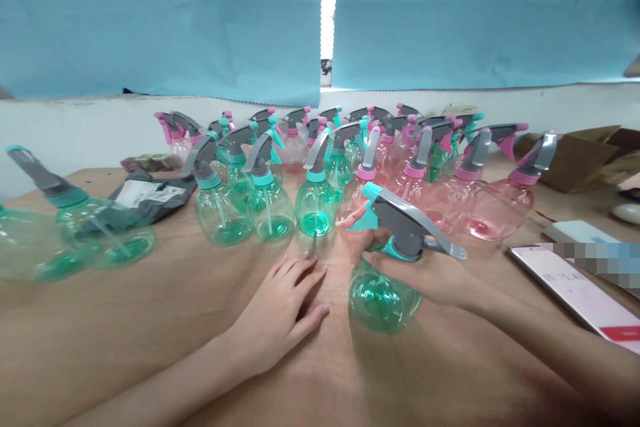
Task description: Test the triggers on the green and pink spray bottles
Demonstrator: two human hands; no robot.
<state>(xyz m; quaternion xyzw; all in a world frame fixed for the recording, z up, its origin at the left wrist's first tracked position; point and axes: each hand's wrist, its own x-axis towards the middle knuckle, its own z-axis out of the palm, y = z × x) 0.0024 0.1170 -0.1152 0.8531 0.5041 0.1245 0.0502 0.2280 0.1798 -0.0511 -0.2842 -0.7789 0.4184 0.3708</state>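
Note:
My right hand [425, 273] grips a green spray bottle [383, 300] around its neck and upper body. The bottle tilts, its grey head and teal trigger turned to the left. My left hand [285, 300] lies on the wooden table [240, 380] with fingers spread, holding nothing. Just beyond it stands a green spray bottle [316, 210] with a teal collar, in line with more green ones. A pink spray bottle [360, 197] is partly hidden behind my right fingers.
Several rows of green and pink spray bottles fill the back of the table. Two green spray bottles [105, 233] stand at the left, near a dark plastic package [150, 197]. A phone [570, 293], a white box [585, 233] and a cardboard box [580, 160] lie at the right.

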